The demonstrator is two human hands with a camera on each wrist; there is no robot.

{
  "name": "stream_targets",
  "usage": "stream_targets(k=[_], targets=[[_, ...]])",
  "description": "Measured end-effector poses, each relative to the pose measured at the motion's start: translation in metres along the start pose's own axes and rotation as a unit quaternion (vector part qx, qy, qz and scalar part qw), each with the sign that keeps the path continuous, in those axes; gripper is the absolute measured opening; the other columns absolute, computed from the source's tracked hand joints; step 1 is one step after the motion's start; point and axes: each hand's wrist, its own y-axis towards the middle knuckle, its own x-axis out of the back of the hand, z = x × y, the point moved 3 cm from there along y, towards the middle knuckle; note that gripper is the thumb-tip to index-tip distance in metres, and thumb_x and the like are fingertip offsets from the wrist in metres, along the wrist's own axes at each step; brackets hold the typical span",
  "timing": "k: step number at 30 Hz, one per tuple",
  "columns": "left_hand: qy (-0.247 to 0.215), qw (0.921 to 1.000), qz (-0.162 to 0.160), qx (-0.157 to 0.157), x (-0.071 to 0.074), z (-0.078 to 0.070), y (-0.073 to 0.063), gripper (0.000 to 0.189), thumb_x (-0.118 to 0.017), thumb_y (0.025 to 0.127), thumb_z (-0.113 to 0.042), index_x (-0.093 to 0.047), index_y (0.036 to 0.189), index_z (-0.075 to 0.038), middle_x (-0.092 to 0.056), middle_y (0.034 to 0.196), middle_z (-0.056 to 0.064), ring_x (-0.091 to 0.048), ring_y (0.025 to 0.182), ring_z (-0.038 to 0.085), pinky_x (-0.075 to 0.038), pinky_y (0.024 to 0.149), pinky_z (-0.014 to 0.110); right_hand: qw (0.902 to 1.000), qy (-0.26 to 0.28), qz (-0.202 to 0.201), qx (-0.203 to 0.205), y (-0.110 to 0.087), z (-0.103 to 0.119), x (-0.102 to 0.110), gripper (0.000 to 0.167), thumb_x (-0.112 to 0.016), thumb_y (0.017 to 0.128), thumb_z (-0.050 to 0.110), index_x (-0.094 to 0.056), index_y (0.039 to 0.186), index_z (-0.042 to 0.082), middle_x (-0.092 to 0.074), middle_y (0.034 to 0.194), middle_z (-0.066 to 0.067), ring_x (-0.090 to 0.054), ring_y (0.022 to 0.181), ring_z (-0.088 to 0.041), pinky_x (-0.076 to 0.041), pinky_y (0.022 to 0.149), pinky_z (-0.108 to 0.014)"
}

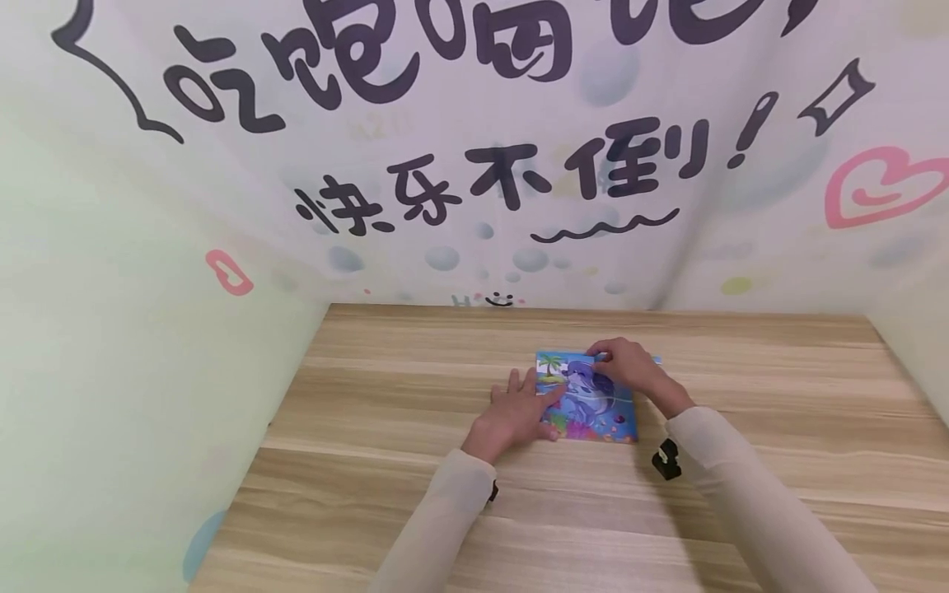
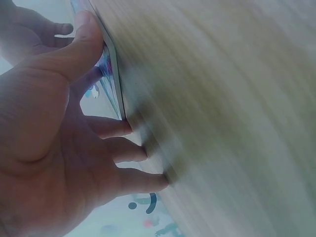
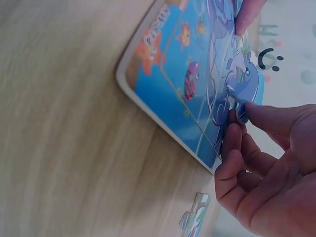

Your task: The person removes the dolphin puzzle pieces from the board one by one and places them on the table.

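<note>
The right hand pinches a small blue jigsaw piece at the square, blue, sea-themed puzzle; the left hand, fingers outstretched, touches the puzzle's left side.

Wood-grain tabletop, white backdrop with black lettering and large pink heart, pale left wall

Puzzle on table before backdrop, loose piece near its far right corner

Between the sleeves, the table leaves passage to the puzzle; the left hand blocks its left side, the right hand its far right.
</note>
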Motion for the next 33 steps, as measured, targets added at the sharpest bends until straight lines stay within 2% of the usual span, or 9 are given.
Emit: stream_targets(k=[4,12,17,25,30,33], targets=[[-0.003,1.0000,0.002,0.000,0.001,-0.001,-0.001,0.076,-0.059,0.091,-0.055,-0.023,0.156,-0.042,-0.012,0.165,0.017,-0.012,0.151,0.042,-0.024,0.113,0.063,0.9999,0.013,-0.004,-0.011,-0.001,-0.003,0.000,0.026,-0.062,0.095,0.011,-0.066,0.116,-0.003,-0.069,0.108,-0.026,-0.065,0.095,-0.036,-0.053,0.082,-0.048],[-0.007,1.0000,0.001,-0.003,0.001,-0.001,-0.001,0.076,-0.060,0.091,-0.055,-0.023,0.156,-0.042,-0.012,0.165,0.016,-0.012,0.151,0.042,-0.025,0.113,0.063,0.9987,0.035,-0.020,-0.031,-0.001,-0.007,-0.001,0.016,-0.063,0.096,0.012,-0.069,0.100,-0.002,-0.068,0.093,-0.016,-0.057,0.082,-0.025,-0.047,0.071,-0.033],[-0.012,0.9999,0.001,-0.002,0.001,-0.001,-0.001,0.076,-0.060,0.091,-0.054,-0.023,0.156,-0.041,-0.012,0.165,0.016,-0.011,0.151,0.042,-0.024,0.113,0.064,0.9968,0.062,-0.023,-0.046,-0.001,-0.008,0.001,0.018,-0.062,0.097,0.014,-0.070,0.102,-0.002,-0.068,0.090,-0.013,-0.057,0.078,-0.022,-0.045,0.067,-0.029],[-0.015,0.9999,-0.004,-0.005,0.000,0.000,-0.001,0.076,-0.060,0.091,-0.054,-0.023,0.156,-0.042,-0.012,0.165,0.017,-0.011,0.151,0.042,-0.024,0.113,0.064,0.9879,0.128,-0.022,-0.085,-0.008,-0.019,0.012,0.024,-0.061,0.099,0.017,-0.070,0.108,-0.004,-0.064,0.087,-0.010,-0.054,0.079,-0.021,-0.045,0.067,-0.027],[-0.017,0.9998,-0.004,-0.010,0.000,0.000,-0.001,0.077,-0.060,0.091,-0.053,-0.022,0.157,-0.041,-0.010,0.165,0.017,-0.009,0.151,0.043,-0.023,0.113,0.065,0.9830,0.155,-0.024,-0.096,-0.014,-0.032,0.021,0.025,-0.061,0.099,0.018,-0.070,0.108,-0.004,-0.061,0.079,-0.008,-0.049,0.068,-0.018,-0.041,0.056,-0.026],[-0.016,0.9998,-0.005,-0.010,0.000,0.000,-0.001,0.077,-0.060,0.091,-0.053,-0.022,0.157,-0.041,-0.010,0.165,0.017,-0.009,0.151,0.043,-0.023,0.113,0.065,0.9811,0.164,-0.024,-0.099,-0.018,-0.039,0.027,0.025,-0.061,0.099,0.018,-0.069,0.108,-0.005,-0.061,0.079,-0.010,-0.049,0.066,-0.018,-0.043,0.055,-0.027]])
